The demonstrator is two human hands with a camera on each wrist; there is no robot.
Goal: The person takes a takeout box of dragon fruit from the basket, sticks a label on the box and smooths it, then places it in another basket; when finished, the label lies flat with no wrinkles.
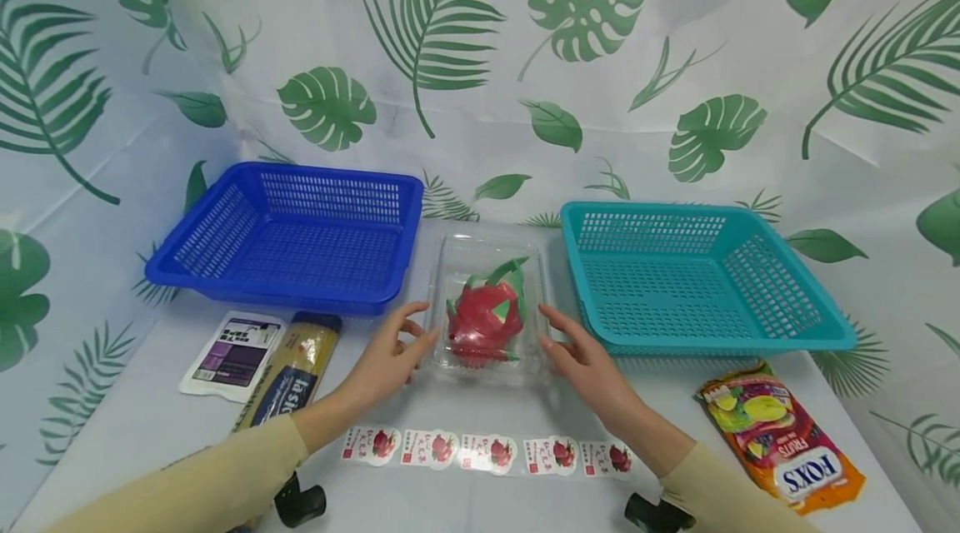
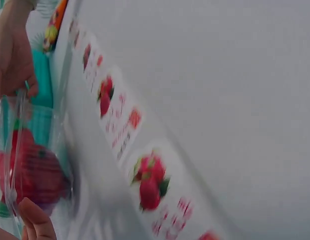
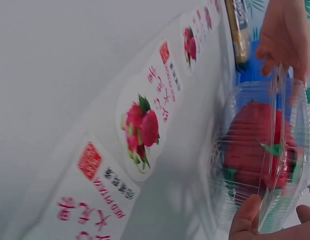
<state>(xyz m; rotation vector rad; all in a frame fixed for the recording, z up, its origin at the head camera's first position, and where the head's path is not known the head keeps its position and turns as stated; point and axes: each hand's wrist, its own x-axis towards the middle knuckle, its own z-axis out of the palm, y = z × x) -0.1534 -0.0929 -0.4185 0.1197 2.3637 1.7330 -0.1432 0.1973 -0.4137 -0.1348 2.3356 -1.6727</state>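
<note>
A clear plastic clamshell box (image 1: pixel 457 254) sits at the middle of the table, with a red dragon fruit (image 1: pixel 486 315) with green scales inside. Its lid lies over the fruit. My left hand (image 1: pixel 393 350) pinches the box's left rim between thumb and fingers. On the opposite side, my right hand (image 1: pixel 581 354) pinches the right rim. Both wrist views show fingertips at the rim seam, where lid and base meet. A strip of several dragon fruit stickers (image 1: pixel 491 453) lies flat on the table in front of the box.
A blue basket (image 1: pixel 330 300) stands behind left and a teal basket (image 1: pixel 720 341) behind right. Beside my left forearm lie a white-and-purple packet (image 1: pixel 234 354) and a yellow pasta pack (image 1: pixel 288 379). An orange candy bag (image 1: pixel 783 441) lies right of my right forearm.
</note>
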